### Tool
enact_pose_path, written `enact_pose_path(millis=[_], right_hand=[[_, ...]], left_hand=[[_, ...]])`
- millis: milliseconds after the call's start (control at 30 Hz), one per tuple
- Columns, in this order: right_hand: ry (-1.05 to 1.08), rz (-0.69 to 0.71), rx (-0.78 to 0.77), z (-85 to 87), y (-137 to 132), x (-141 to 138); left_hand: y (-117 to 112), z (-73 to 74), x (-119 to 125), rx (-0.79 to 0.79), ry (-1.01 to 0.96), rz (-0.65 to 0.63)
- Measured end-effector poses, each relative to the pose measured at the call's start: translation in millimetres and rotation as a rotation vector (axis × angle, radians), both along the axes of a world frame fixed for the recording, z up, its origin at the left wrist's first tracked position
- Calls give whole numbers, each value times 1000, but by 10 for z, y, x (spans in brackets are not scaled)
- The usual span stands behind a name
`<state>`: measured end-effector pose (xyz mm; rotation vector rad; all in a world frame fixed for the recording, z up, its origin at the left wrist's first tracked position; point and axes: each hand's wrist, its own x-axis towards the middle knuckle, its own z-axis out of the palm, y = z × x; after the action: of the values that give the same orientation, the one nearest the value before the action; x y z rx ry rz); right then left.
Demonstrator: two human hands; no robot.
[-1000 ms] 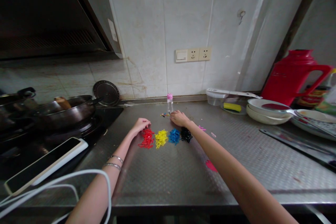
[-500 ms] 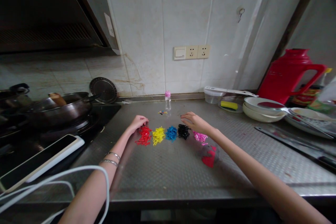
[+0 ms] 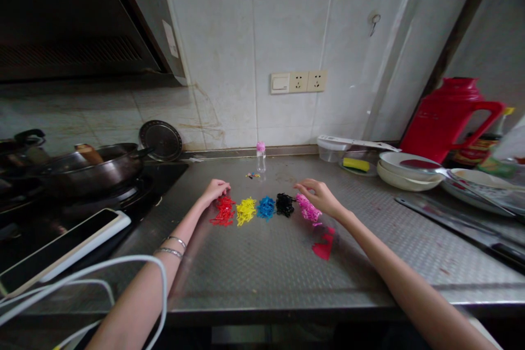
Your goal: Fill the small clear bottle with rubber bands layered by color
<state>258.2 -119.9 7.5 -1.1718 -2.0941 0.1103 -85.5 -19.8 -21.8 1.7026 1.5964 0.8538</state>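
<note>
Five small heaps of thin plastic loops lie in a row on the steel counter (image 3: 254, 268): red (image 3: 223, 211), yellow (image 3: 246, 211), blue (image 3: 266, 208), black (image 3: 284, 204) and pink (image 3: 307, 209). My left hand (image 3: 215, 191) rests just beyond the red heap, its fingers curled and holding nothing visible. My right hand (image 3: 320, 198) is on the pink heap, with its fingertips at the heap's upper edge. Behind the row stand a small clear bottle with a pink cap (image 3: 261, 157) and a few coloured bits (image 3: 252, 175).
A flat red piece (image 3: 323, 249) lies nearer me. A pan (image 3: 86, 169) sits on the hob at left, and a white-edged phone-like slab (image 3: 61, 241) and white cable (image 3: 123, 270) lie in front. Stacked white plates (image 3: 406, 172) and a red jug (image 3: 445, 120) stand at right.
My right hand has moved rightward from beside the black heap onto the pink heap, which now looks tighter and sits closer to the black one. My left hand has barely moved.
</note>
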Motion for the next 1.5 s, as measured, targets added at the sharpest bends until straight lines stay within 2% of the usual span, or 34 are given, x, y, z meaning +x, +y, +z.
enact_pose_path(millis=[100,167,300,400,567,767,1067,1500], right_hand=[[30,-71,42,-31,43,129],[27,-102,57,-55,69,200],[4,-114,66,-97,98,272],[-29,-112,63,-107,91,276],[-63,-108,55,-96,62,262],[-95,-129,40,-92,53,248],[-91,-125,34,-107,63,251],[-119,-137,41,-95,47,243]], left_hand=[[41,8,63,25,39,82],[84,18,131,85,87,93],[207,38,314,250,127,-36],[321,39,457,315,198,-121],[466,23,662,319,373,-89],[486,39,832,252,396,5],[505,32,869,226,514,115],[573,3,828,293,474,31]])
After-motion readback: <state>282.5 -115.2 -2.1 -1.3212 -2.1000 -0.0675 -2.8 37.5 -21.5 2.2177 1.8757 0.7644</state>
